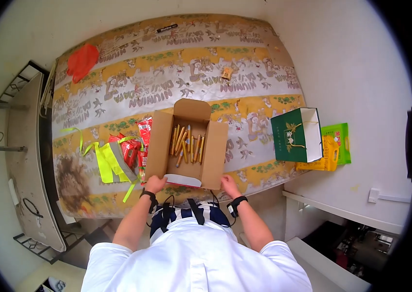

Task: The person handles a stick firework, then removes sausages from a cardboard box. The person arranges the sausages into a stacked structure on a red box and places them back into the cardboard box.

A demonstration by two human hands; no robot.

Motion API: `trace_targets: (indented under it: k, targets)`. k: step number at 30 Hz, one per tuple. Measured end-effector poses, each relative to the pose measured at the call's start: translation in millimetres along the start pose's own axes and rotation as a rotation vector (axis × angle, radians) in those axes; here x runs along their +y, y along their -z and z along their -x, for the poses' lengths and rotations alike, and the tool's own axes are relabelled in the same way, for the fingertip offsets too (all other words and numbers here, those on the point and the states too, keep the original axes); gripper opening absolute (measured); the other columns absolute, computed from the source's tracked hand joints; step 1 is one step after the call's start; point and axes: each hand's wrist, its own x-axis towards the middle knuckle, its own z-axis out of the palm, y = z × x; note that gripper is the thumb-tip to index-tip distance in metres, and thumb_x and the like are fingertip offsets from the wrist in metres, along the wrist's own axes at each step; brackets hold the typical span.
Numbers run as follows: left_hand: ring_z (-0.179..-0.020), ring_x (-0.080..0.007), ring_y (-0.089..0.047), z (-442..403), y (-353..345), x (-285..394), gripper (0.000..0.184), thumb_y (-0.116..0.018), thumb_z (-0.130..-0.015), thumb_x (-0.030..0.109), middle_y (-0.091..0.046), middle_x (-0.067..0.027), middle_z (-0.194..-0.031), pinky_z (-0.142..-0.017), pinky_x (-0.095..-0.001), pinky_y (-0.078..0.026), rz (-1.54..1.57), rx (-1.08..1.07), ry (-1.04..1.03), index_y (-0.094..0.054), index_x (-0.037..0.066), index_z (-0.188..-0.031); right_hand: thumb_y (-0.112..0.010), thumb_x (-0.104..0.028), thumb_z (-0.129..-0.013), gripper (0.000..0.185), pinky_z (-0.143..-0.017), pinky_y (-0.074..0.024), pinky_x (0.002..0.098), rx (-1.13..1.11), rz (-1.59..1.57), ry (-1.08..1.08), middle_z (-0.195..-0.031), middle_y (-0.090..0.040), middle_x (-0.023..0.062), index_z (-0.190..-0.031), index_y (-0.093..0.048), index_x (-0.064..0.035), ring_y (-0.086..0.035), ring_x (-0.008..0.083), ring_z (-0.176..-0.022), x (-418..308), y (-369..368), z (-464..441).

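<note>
An open brown cardboard box (162,141) lies on the patterned mattress near its front edge, flaps folded outward. Several slim golden-yellow sticks (184,141) lie loose inside; their exact kind is too small to tell. My left hand (155,184) is closed on the box's near left corner. At the near right corner, my right hand (229,185) has its fingers on the edge of the side flap. Left of the box are red packets (130,150) and a neon-yellow reflective vest (110,163) with grey bands.
On the right stands a green paper bag (291,136), beside yellow (330,155) and green (343,141) plastic packages. A red cloth (81,62) and a small tan packet (227,73) lie farther back on the mattress (167,78). Walls border the back and right.
</note>
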Motion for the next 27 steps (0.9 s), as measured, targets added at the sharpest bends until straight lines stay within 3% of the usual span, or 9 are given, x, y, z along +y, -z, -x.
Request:
trace_targets:
  k: [3,8,10,12,13,14,16,19,27]
  targets:
    - [-0.102,-0.0460,-0.065,4.2,4.7,10.7,0.066,-0.064,-0.082,0.056,-0.067,-0.0331,-0.099,-0.088,-0.0487,-0.052,0.082,0.153,0.139,-0.072,-0.007,-0.098,-0.063,-0.025,-0.094,0.045,-0.087,-0.0521,0.0348,0.320,0.277,0.197,-0.119,-0.068,0.0162,-0.130,-0.055,0.0007,-0.066,0.0271,-0.104,44.0,-12.2,-45.5]
    - [-0.101,-0.0456,-0.065,25.9,57.4,18.8,0.066,-0.067,-0.081,0.055,-0.068,-0.0317,-0.099,-0.086,-0.0493,-0.053,0.097,0.296,0.234,-0.071,-0.007,-0.103,-0.064,-0.028,-0.093,0.039,-0.086,-0.0521,0.0385,0.145,0.141,0.147,-0.109,-0.072,0.0184,-0.117,-0.064,0.0034,-0.069,0.0283,-0.097,-12.6,-22.7,-44.4]
    - [-0.090,-0.0382,-0.071,3.5,49.4,-8.2,0.061,-0.070,-0.082,0.051,-0.072,-0.0239,-0.101,-0.076,-0.0462,-0.057,0.023,0.445,0.230,-0.069,-0.003,-0.111,-0.064,-0.030,-0.093,0.037,-0.082,-0.0526,0.0385,0.123,0.105,0.214,-0.102,-0.073,0.0195,-0.109,-0.068,0.0039,-0.070,0.0290,-0.093,-33.7,-32.0,-32.7]
    - [-0.093,-0.0289,-0.071,-30.4,40.7,-40.8,0.059,-0.070,-0.087,0.041,-0.073,-0.0174,-0.101,-0.079,-0.0403,-0.055,0.547,0.051,-0.069,-0.062,-0.005,-0.123,-0.064,-0.032,-0.090,0.037,-0.073,-0.0512,0.0433,0.182,0.334,0.279,-0.084,-0.068,0.0255,-0.089,-0.068,0.0038,-0.067,0.0408,-0.081,-38.7,-33.8,-25.7]
    - [-0.080,-0.0197,-0.069,-27.5,41.5,-33.5,0.053,-0.072,-0.087,0.039,-0.071,-0.0117,-0.100,-0.063,-0.0327,-0.056,0.613,0.003,0.003,-0.064,-0.003,-0.119,-0.062,-0.034,-0.092,0.038,-0.069,-0.0493,0.0476,0.172,0.426,0.288,-0.083,-0.064,0.0283,-0.084,-0.067,0.0029,-0.063,0.0455,-0.078,-60.8,-32.0,-8.3]
    - [-0.080,-0.0256,-0.071,-41.0,28.1,-42.1,0.049,-0.070,-0.087,0.040,-0.073,-0.0161,-0.097,-0.065,-0.0385,-0.057,0.698,-0.039,0.023,-0.069,-0.002,-0.113,-0.062,-0.034,-0.092,0.038,-0.069,-0.0493,0.0476,0.193,0.425,0.302,-0.083,-0.064,0.0283,-0.084,-0.067,0.0029,-0.063,0.0455,-0.078,-71.2,-35.5,-6.0]
    - [-0.081,-0.0347,-0.071,-32.5,32.8,-22.4,0.042,-0.067,-0.088,0.038,-0.072,-0.0234,-0.088,-0.069,-0.0452,-0.056,0.081,0.156,-0.304,-0.073,-0.001,-0.100,-0.061,-0.033,-0.093,0.038,-0.070,-0.0492,0.0512,0.345,0.490,0.377,-0.082,-0.065,0.0266,-0.080,-0.067,0.0016,-0.062,0.0468,-0.079,-89.3,-41.8,-0.8]
    - [-0.077,-0.0457,-0.066,3.4,39.5,39.1,0.038,-0.063,-0.089,0.032,-0.065,-0.0291,-0.078,-0.072,-0.0527,-0.052,0.066,0.384,-0.402,-0.071,-0.004,-0.080,-0.060,-0.036,-0.094,0.044,-0.067,-0.0465,0.0533,0.440,0.434,0.497,-0.078,-0.062,0.0279,-0.073,-0.062,0.0036,-0.060,0.0481,-0.077,-131.9,-40.9,-1.0]
    - [-0.077,-0.0483,-0.063,13.7,82.2,136.6,0.040,-0.060,-0.093,0.031,-0.063,-0.0310,-0.077,-0.070,-0.0536,-0.050,0.187,0.505,-0.622,-0.068,-0.007,-0.080,-0.056,-0.037,-0.094,0.041,-0.073,-0.0503,0.0540,0.543,0.563,0.501,-0.086,-0.067,0.0257,-0.085,-0.071,0.0005,-0.064,0.0460,-0.083,-223.8,50.2,-23.4]
